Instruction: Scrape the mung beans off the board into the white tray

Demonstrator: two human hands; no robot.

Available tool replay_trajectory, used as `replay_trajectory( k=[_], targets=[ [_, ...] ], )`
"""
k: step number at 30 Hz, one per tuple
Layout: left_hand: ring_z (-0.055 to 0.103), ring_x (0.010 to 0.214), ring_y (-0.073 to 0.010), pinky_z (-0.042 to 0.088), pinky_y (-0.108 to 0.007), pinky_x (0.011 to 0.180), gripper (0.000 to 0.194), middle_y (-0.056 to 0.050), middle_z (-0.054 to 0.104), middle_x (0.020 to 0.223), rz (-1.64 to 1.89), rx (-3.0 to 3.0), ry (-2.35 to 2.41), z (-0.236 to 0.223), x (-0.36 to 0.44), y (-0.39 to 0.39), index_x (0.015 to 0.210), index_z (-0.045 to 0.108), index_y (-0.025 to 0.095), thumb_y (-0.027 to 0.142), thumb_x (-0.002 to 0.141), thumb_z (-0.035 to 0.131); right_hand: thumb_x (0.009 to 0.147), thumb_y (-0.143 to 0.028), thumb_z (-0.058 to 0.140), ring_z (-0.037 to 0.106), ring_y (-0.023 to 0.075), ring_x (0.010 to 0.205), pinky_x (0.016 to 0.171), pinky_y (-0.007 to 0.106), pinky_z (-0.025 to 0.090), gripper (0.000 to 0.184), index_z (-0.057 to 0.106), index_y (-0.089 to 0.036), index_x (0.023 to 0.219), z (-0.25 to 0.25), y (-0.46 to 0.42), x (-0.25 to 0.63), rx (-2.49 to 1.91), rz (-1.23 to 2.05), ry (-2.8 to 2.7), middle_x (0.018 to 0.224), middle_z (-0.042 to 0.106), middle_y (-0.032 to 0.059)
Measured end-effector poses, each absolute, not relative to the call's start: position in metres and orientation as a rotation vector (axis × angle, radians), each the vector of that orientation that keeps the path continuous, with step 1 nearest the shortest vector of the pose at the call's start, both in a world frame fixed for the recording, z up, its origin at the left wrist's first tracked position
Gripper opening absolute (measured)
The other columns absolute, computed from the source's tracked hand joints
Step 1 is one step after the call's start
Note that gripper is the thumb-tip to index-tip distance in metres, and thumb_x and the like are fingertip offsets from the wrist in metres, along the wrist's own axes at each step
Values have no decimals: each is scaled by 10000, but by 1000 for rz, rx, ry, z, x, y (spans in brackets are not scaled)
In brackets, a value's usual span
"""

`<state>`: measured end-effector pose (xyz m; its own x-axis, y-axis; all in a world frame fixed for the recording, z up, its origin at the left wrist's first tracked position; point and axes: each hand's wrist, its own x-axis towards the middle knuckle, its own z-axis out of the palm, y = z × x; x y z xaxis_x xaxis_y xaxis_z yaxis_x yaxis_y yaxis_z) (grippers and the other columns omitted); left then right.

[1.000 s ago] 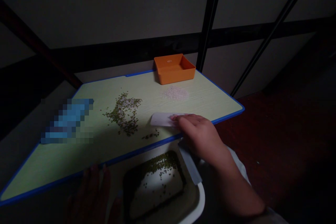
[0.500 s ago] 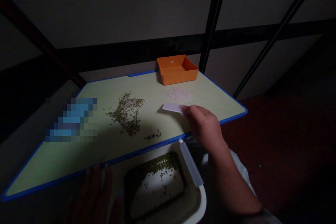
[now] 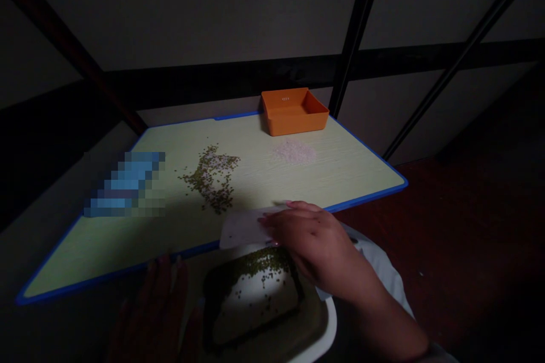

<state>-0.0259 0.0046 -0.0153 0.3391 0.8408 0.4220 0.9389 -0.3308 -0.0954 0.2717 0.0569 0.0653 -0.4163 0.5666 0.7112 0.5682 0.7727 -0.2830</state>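
While the right hand (image 3: 313,238) grips a white card (image 3: 242,228), its free end juts leftward past the fingers.

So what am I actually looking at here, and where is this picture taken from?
There's no machine here: these are a person's bare hands, seen by a camera worn on their head, looking forward and down. On a pale green board with a blue edge lie scattered green beans, a small pile of white grains and an orange tray. The right hand holds a white card at the board's near edge. The left hand, dim in shadow, is beside a white basin containing more green beans.
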Motion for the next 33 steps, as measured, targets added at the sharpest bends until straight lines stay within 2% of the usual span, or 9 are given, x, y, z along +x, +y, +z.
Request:
replay_trajectory(
  k=[5, 9, 13, 17, 19, 26, 33],
  targets=[
    [195, 1500, -282, 341, -598, 1131, 679, -108, 222, 1612, -442, -2296, -1585, -12, -22, 3, 1467, 132, 224, 309, 841, 380, 956, -135, 458, 729, 175, 968, 964, 396, 543, 175, 627, -165, 990, 63, 60, 274, -784, 40, -2080, 1015, 772, 81],
    [188, 1501, -316, 423, -636, 1048, 683, -123, 205, 1612, -336, -2286, -1647, -8, -17, 1, 1468, 113, 243, 333, 845, 378, 883, -42, 507, 718, 155, 1000, 984, 377, 540, 209, 608, -181, 1003, 57, 69, 283, -750, -15, -1951, 1050, 768, 81],
    [215, 1493, -307, 470, -635, 1007, 663, -127, 244, 1598, -379, -2243, -1646, -6, -12, -1, 1464, 135, 241, 322, 849, 368, 848, 16, 502, 701, 147, 1042, 1026, 392, 515, 271, 605, -184, 1000, 62, 60, 297, -822, -86, -1864, 1060, 763, 74],
    [221, 1493, -278, 477, -623, 1014, 654, -101, 259, 1595, -421, -2235, -1646, -6, -9, 0, 1461, 150, 255, 321, 847, 365, 830, -9, 576, 712, 105, 977, 1020, 256, 498, 229, 648, -167, 979, 78, 33, 311, -879, -138, -1920, 996, 769, 27],
    [217, 1494, -277, 471, -631, 1021, 650, -92, 242, 1601, -436, -2234, -1652, -6, -9, 0, 1460, 158, 261, 331, 846, 361, 853, -26, 569, 697, 99, 1019, 1024, 220, 476, 200, 658, -166, 964, 85, 20, 315, -965, -123, -1947, 991, 767, 25],
    [236, 1487, -267, 421, -613, 1085, 637, -73, 252, 1600, -424, -2225, -1741, -2, -4, -2, 1462, 130, 295, 348, 863, 342, 942, -113, 482, 679, 98, 1054, 1031, 247, 456, 185, 648, -186, 979, 92, 6, 318, -1056, -113, -2072, 1014, 765, 35],
    [180, 1503, -259, 343, -585, 1150, 650, -75, 192, 1621, -391, -2242, -1789, -2, -2, -3, 1465, 103, 291, 330, 870, 360, 955, -150, 486, 703, 130, 1008, 977, 299, 504, 166, 632, -201, 1015, 91, 11, 313, -1049, -91, -2123, 1030, 768, 37]
  ],
)
